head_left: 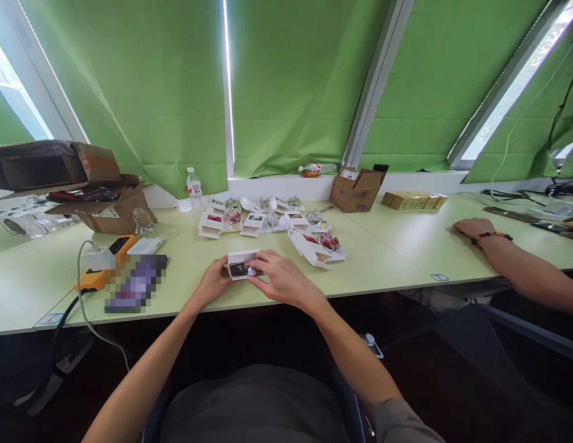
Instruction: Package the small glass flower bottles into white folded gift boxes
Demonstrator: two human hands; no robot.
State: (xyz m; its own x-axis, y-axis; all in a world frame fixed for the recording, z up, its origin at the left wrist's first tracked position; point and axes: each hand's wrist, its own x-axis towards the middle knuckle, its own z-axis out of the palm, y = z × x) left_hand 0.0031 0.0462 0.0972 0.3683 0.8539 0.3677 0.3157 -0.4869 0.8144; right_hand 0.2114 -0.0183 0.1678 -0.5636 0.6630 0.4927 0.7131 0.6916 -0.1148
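My left hand (214, 280) is wrapped around the left end of a small white-edged box (242, 256) with a dark inside, held at the table's front edge. My right hand (286, 278) is closed at the box's right side, thumb and fingers around a small shiny round piece (252, 271). Whether that piece is apart from the box I cannot tell. Just beyond my hands lie several opened white boxes with glass ball ornaments, among them a red one (329, 241), a pink one (232, 216) and a clear one (314, 216).
Left are a phone (136, 284), an orange power strip (95, 280), cables and stacked cardboard boxes (101, 212). A bottle (194, 189) stands at the back; a carton (355, 191) and yellow boxes (413, 200) sit right. Another person's arm (521, 261) rests at far right.
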